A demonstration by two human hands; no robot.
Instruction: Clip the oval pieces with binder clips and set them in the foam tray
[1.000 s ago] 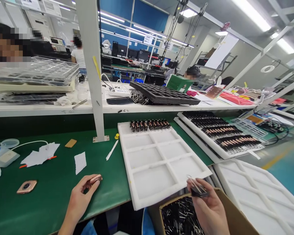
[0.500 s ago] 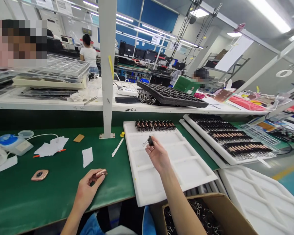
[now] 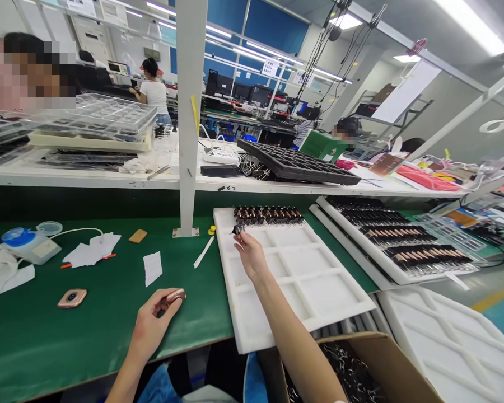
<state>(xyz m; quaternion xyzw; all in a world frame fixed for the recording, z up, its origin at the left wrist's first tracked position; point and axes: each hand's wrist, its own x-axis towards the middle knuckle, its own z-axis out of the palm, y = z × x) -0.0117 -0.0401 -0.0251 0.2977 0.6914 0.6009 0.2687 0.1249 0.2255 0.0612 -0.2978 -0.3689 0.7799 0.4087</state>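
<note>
My left hand (image 3: 157,315) is closed on a small rose-gold watch case (image 3: 176,295) above the green mat. A similar rose-gold watch case (image 3: 72,298) lies back-up to the left. At the upper left of the white foam tray (image 3: 231,313), my right hand (image 3: 250,253) pinches a black binder clip (image 3: 237,229); my fingers partly cover it. Just beyond stands a row of black binder clips with copper-coloured pieces between them (image 3: 269,215), along the tray's far edge. Whether the held clip touches the tray I cannot tell.
A second foam tray (image 3: 397,273) with several rows of clips lies to the right. An open cardboard box (image 3: 386,358) of loose clips stands at the front. A pen (image 3: 204,252), paper scraps (image 3: 152,268) and a blue-topped bottle (image 3: 19,238) lie leftward. A white post (image 3: 188,168) rises behind.
My right hand has moved left and slightly away from me with the binder clip, to the tray's upper left. My left hand keeps hold of the watch case, nearly unmoved.
</note>
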